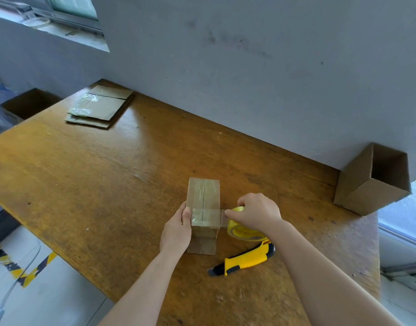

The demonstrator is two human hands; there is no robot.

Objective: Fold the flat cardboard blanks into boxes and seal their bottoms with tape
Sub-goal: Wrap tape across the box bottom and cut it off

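Box (203, 201): left grip (176, 229) clamps left edge | right grip (256, 212) clamps tape roll (240, 229) at right edge | knife (244, 260) near

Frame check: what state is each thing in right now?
box: folded, seam taped, cross strip half laid.
tape roll: strip uncut, joined to box.
knife: lying untouched on table.
blanks: flat, stacked.
finished box: assembled, mouth open.
left hand: holds box.
right hand: grips tape roll.

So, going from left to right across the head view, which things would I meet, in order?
Left open box → blanks → left hand → taped box → tape roll → right open box.
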